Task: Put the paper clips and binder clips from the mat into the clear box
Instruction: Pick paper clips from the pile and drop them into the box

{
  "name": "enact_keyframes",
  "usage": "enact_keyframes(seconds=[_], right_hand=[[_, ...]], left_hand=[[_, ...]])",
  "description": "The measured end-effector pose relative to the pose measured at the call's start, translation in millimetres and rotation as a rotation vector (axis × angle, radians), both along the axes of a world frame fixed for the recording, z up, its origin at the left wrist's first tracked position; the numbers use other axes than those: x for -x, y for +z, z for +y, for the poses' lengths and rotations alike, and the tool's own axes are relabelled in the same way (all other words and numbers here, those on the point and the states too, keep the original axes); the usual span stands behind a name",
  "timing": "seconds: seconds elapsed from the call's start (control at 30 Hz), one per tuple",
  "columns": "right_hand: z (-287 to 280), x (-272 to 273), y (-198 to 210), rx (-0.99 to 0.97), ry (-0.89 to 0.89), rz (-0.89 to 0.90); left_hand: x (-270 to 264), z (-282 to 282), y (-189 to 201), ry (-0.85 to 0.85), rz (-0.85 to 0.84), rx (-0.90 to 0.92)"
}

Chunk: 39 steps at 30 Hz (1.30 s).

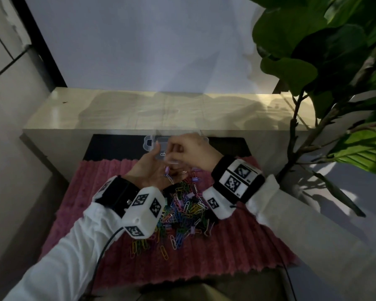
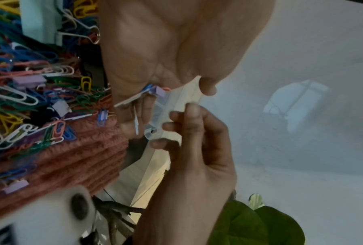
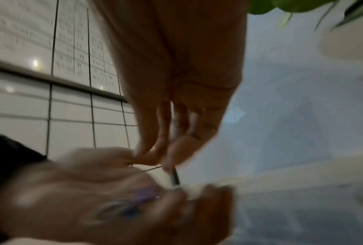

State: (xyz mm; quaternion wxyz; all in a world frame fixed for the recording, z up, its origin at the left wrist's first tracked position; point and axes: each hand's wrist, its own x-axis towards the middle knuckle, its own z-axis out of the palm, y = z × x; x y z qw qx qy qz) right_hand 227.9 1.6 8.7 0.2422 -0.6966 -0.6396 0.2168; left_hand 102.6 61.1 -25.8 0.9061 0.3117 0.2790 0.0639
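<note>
Both hands are raised over the red ribbed mat, holding the clear box between them. My left hand lies palm up, its thumb against the box, with a purple binder clip and a few paper clips resting in the palm. My right hand reaches in from the right and its curled fingers grip the box's near edge. A big heap of coloured paper clips and lilac binder clips lies on the mat below the wrists. The right wrist view is blurred; it shows the right hand above the left palm.
A low beige ledge runs behind the mat, with a black surface in front of it. A large leafy plant stands at the right. A pale wall rises behind, and a black cable hangs from the left wrist.
</note>
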Motion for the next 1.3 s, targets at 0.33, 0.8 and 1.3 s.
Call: enact_keyframes(seconds=[0.33, 0.8, 1.3], right_hand=[[-6.4, -3.4, -11.8, 0.207, -0.086, 0.400], [-8.5, -37.9, -8.0, 0.061, -0.188, 0.365], [-51.1, -53.8, -57.9, 0.361, -0.132, 0.369]], left_hand=[[-3.9, 0.8, -1.0, -0.057, 0.012, -0.008], [6.0, 6.7, -6.4, -0.296, 0.541, -0.711], [-43.2, 66.1, 35.7, -0.482, 0.795, -1.172]])
